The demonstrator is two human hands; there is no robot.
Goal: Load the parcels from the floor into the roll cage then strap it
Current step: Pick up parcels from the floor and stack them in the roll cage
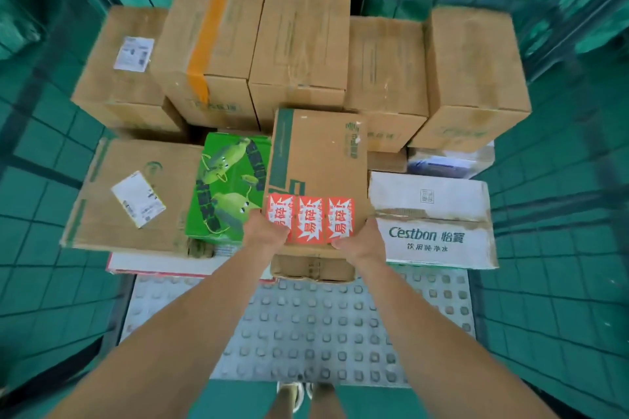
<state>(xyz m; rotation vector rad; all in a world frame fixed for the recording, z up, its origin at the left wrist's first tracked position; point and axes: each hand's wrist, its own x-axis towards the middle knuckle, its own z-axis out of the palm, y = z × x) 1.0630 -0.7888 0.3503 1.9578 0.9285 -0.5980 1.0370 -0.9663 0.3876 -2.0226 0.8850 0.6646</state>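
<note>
I hold a brown cardboard parcel [316, 167] with three red fragile stickers at its near end. My left hand [263, 231] grips its near left corner and my right hand [360, 241] grips its near right corner. The parcel lies among other parcels inside the roll cage, on top of another brown box [313, 267]. A green printed box [228, 187] touches its left side and a white Cestbon box [432, 218] sits to its right. The cage's studded metal floor [306, 326] shows bare in front of the parcels.
A row of tall brown boxes [299, 44] stands at the back of the cage. A flat brown box [132, 197] with a white label lies at the front left. Green mesh cage walls [561, 180] close both sides. My shoes [296, 395] stand at the cage's open front.
</note>
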